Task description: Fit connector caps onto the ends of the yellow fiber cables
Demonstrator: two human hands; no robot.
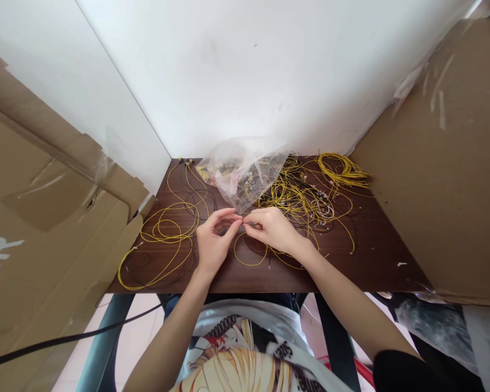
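Note:
My left hand (215,239) and my right hand (271,228) meet fingertip to fingertip above the middle of the table. Both are closed in a pinch on something tiny, largely hidden by the fingers. Just below the fingertips a thin yellow wire (251,265) curves across the tabletop. Right behind my hands lies a clear plastic bag (232,182) with small yellowish and metallic pieces inside. A tangled heap of yellow and black wires (296,198), some with small light-coloured ends, spreads beside and behind my right hand.
Loose yellow wires (163,234) loop over the left of the dark brown table (363,272). A coiled yellow wire bundle (343,171) rests at the back right. Cardboard flanks the table on the left (44,218) and right (445,179); a white wall (245,76) closes the back.

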